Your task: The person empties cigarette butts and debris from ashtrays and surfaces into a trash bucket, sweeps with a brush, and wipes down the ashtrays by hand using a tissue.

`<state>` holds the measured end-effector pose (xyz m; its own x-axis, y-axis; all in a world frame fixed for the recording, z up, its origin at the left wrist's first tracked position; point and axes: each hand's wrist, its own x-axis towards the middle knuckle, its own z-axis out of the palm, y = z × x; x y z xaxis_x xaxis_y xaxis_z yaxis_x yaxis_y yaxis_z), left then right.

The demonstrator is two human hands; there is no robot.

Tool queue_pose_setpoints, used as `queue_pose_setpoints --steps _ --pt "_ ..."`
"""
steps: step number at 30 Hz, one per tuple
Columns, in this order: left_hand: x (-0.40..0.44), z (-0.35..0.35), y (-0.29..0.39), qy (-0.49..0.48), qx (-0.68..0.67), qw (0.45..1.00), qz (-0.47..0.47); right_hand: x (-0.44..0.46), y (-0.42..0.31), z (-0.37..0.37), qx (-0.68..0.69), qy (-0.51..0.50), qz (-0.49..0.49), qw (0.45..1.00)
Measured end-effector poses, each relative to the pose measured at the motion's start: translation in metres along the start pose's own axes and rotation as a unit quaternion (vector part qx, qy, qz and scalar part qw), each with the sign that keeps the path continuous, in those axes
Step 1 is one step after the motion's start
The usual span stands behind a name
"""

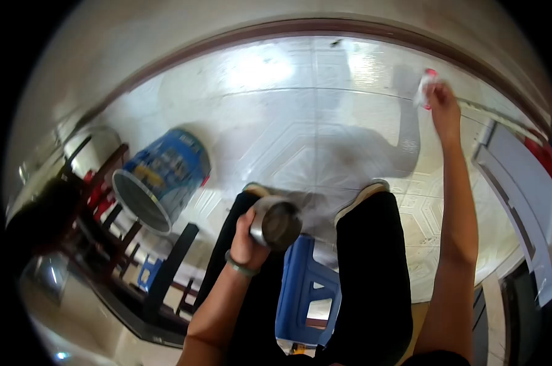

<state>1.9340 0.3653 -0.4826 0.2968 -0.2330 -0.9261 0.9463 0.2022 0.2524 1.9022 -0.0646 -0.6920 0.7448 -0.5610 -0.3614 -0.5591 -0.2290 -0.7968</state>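
Low in the middle, my left hand (244,241) is wrapped round a round stainless steel cup (277,223), tilted above my left leg. The cup's dark round end faces me; what is inside, if anything, I cannot make out. Far out at the upper right, my right hand (445,105) has its fingers closed on a small white and red packet (421,94), blurred by motion. It is held over the tiled floor (324,131) near the wall. What the packet is exactly cannot be seen.
A blue patterned bucket (181,161) leans or lies at the left, beside dark wooden furniture legs (172,262). Between my legs stands a blue plastic stool (294,293). A pale grey panelled unit (514,174) is at the right. Brown skirting (306,25) edges the floor.
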Motion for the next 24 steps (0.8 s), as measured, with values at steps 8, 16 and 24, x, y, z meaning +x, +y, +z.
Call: queue_pose_setpoints --steps 8,16,24 --pt "0.002 -0.006 -0.003 0.009 0.059 0.986 0.156 -0.233 -0.217 0.129 0.02 -0.228 -0.14 0.963" --pt "-0.01 -0.007 0.007 0.079 0.257 0.91 0.317 -0.248 -0.229 0.176 0.176 -0.205 0.103 0.957" --pt "-0.017 -0.05 0.051 0.028 -0.012 0.979 0.199 -0.233 -0.305 0.191 0.123 -0.339 -0.043 0.932"
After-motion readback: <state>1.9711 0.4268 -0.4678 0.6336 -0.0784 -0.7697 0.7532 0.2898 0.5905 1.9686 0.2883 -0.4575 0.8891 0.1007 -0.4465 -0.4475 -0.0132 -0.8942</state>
